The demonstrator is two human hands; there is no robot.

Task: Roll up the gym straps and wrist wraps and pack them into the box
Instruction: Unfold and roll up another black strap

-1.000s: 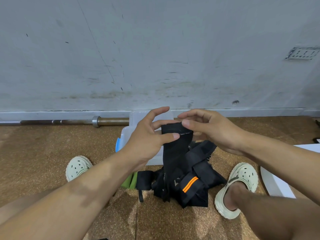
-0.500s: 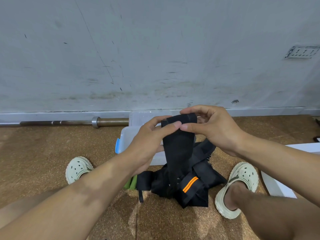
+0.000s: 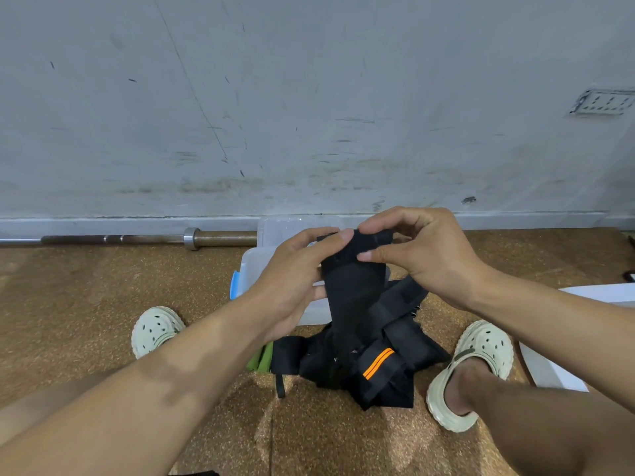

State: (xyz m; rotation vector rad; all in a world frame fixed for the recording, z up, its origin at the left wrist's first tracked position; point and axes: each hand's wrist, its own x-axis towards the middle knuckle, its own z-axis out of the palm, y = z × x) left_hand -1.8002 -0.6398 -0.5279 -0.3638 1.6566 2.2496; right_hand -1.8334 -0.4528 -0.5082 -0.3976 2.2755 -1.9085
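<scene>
A black wrist wrap [image 3: 354, 283] hangs from both my hands, its top end curled over into a small roll. My left hand [image 3: 295, 280] pinches that top end from the left. Thumb and fingers of my right hand [image 3: 422, 249] pinch it from the right. The wrap's lower end runs down into a pile of black straps [image 3: 385, 365] on the floor between my feet; one strap carries two orange stripes [image 3: 378, 364]. A green strap [image 3: 261, 359] peeks out at the pile's left. The clear plastic box [image 3: 252, 269] with a blue latch sits behind the pile, mostly hidden by my hands.
A barbell [image 3: 144, 239] lies along the wall at the left. The box's clear lid [image 3: 295, 223] leans by the wall. A white board [image 3: 563, 365] lies on the floor at the right. My feet in pale clogs [image 3: 154, 329] [image 3: 477, 355] flank the pile.
The top of the wrap has been turned over further into a thicker roll. My right hand's fingers have curled over its top, and both hands sit slightly closer together.
</scene>
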